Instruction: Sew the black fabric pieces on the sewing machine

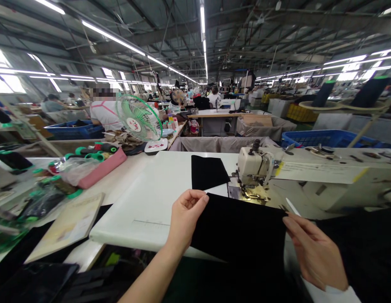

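Holding up black cloth (242,225): spreading its upper edge between left hand (187,212) and right hand (318,246), hanging down at the near edge of the white worktable (135,189).
Cloth's progress: apparently being handled rather than stitched, being held clear of the needle area; showing no readable seam on such dark fabric, so not revealing how much is done or left.
Left hand: reaching up from lower left with forearm bare and slanting, curling the fingers, pinching the upper left corner tightly between thumb and forefinger.
Right hand: reaching in from lower right out of a white cuff (331,291), pointing fingers up and leftward, pinching the upper right corner between thumb and fingertips; just beyond, showing a pale pointed object (292,206), not revealing whether held or lying loose.
Second black piece (210,170): lying flat on the worktable just beyond the left hand, reaching toward the machine; possibly joining the held cloth behind the fingers, but not showing it.
Sewing machine (255,164): standing beyond the cloth to the right, glowing yellowish around its metal plate.
Table's left side: bearing a booklet (69,225) and, farther off, a pink box (103,168) of spools.
Green fan (140,118): standing past the worktable, near a seated co-worker (105,111).
Workshop: stretching far back under rows of tube lights (113,38).
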`<action>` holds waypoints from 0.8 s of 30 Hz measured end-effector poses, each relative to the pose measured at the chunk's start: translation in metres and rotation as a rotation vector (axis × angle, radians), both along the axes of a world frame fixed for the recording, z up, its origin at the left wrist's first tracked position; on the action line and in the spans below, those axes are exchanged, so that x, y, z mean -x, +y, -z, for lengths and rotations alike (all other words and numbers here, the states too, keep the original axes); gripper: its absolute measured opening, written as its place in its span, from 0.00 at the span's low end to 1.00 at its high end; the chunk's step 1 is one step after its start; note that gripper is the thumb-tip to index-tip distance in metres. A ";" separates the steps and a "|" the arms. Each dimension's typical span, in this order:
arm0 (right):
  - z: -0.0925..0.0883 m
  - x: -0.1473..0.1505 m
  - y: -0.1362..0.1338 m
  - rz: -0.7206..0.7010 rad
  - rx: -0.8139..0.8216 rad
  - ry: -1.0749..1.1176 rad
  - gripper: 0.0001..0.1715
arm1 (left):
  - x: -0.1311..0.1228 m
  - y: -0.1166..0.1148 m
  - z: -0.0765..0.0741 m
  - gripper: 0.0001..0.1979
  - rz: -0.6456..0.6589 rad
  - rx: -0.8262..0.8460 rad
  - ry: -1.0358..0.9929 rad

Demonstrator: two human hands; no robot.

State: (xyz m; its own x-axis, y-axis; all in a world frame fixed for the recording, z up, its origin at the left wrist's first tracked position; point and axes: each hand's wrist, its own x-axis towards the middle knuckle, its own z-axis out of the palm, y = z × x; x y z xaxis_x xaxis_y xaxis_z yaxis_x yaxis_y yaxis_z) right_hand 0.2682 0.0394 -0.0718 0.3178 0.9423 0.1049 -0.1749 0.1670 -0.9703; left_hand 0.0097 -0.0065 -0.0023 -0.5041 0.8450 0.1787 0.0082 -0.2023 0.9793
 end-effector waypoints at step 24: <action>-0.032 0.009 -0.002 -0.100 -0.038 -0.079 0.15 | 0.011 0.014 0.006 0.16 -0.074 0.036 -0.228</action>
State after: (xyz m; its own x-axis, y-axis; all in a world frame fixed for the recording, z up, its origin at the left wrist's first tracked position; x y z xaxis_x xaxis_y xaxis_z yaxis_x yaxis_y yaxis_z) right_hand 0.2594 0.0369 -0.0395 0.2120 0.9637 0.1621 -0.1158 0.1895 -0.9750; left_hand -0.0009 0.0070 -0.0080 -0.5889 0.8078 0.0236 -0.2006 -0.1744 0.9640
